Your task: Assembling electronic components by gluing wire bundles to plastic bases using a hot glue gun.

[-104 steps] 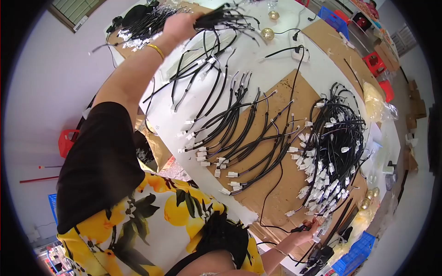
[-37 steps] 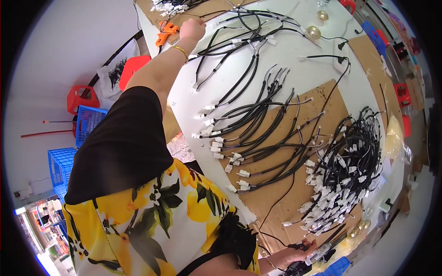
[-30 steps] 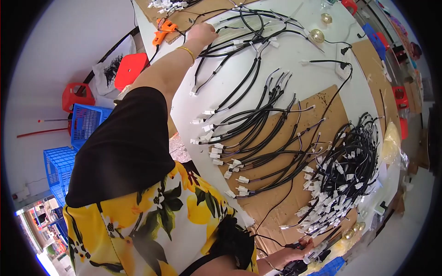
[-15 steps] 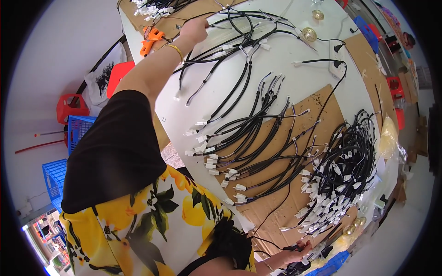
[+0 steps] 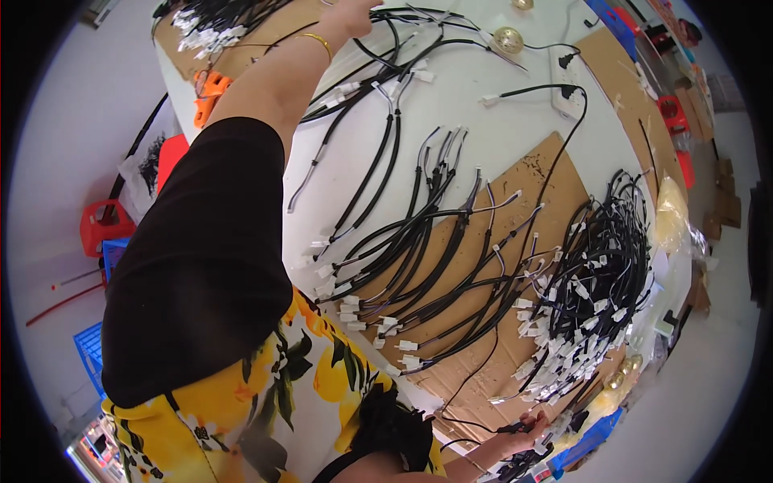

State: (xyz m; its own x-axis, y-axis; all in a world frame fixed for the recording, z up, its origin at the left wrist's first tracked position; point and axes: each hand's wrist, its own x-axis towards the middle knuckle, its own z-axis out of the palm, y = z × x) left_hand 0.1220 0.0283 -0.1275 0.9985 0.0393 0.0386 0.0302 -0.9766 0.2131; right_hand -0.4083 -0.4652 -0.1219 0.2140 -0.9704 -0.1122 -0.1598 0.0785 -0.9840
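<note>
Fingers (image 5: 354,10) of left hand (image 5: 348,14) — touching black cable bundle (image 5: 419,20).

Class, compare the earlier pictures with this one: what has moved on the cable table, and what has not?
The left hand has stretched farther across the table to the far black cables. The right hand stays low at the near edge on a cable. The laid-out cable row and the heap lie unchanged.

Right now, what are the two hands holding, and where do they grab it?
The left hand reaches onto black cables at the table's far end; its grip is cut off. The right hand pinches a black cable end.
</note>
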